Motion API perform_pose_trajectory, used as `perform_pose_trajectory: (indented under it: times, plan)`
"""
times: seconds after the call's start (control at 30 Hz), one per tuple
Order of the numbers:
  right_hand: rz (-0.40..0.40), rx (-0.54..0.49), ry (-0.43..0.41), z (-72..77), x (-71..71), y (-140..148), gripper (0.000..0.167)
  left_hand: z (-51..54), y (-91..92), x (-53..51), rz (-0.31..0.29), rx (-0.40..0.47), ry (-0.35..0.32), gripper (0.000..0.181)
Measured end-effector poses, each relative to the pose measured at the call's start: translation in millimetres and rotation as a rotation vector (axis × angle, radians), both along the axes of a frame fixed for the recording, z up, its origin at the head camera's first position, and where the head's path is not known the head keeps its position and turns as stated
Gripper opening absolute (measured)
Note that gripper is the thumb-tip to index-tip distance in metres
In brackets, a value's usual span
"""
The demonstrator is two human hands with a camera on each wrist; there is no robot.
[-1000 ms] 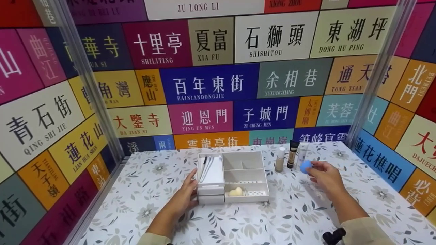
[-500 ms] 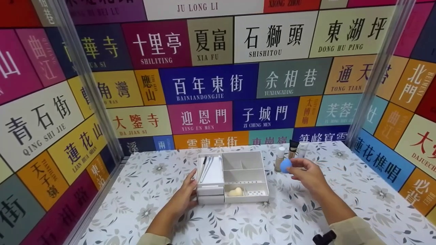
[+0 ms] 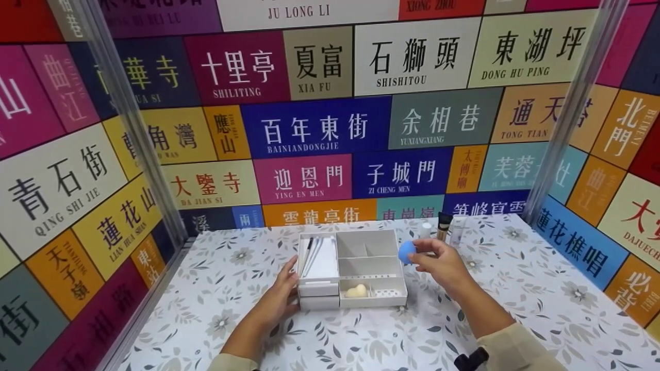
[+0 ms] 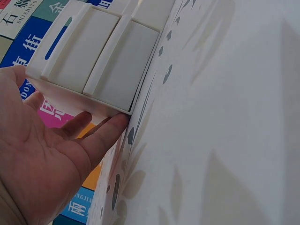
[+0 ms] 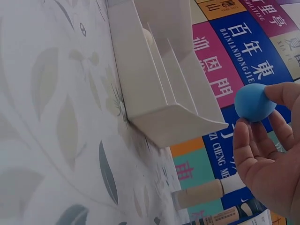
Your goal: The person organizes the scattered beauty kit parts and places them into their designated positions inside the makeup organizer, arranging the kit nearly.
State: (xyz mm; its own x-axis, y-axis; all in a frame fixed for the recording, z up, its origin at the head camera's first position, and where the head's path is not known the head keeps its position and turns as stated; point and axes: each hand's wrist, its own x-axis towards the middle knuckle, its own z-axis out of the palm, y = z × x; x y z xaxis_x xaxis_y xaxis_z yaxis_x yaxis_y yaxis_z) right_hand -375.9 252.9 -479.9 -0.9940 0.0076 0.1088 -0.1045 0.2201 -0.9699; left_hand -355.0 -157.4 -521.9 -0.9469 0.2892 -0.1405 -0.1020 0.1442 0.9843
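Observation:
A white organizer box with compartments and drawers stands on the table. My left hand rests against its left side, fingers fairly straight; the left wrist view shows the fingertips touching the box beside its drawers. My right hand pinches a blue sponge between thumb and fingers, at the box's right edge. In the right wrist view the blue sponge is held above the box's side wall. Brushes lie in the left compartment, and a cream-coloured sponge sits in the front one.
Behind my right hand stand a white-capped bottle, a black-capped tube and a pale tube. The right wrist view shows the bottle beside the box. A patterned cloth covers the table, with sign-printed walls around it.
My right hand has moved left with the blue sponge, from beside the pale tube, past the bottle, to the box's right edge. My left hand has stayed at the box.

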Motion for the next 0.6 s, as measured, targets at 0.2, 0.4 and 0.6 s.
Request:
perform_pose_trajectory:
  times: [0.2,0.4,0.6]
  plan:
    - [0.045,-0.031,0.025,3.1,1.6,-14,0.049,-1.2,-0.1,-0.1,-0.008,-0.002,0.024,0.065]
    - [0.061,-0.036,0.013,-3.4,1.9,-19,0.043,-1.1,-0.2,0.6,0.005,-0.007,0.008,0.064]
    - [0.078,-0.039,0.006,-11.0,2.4,-21,0.042,-0.7,-1.1,2.5,0.004,0.005,0.005,0.062]
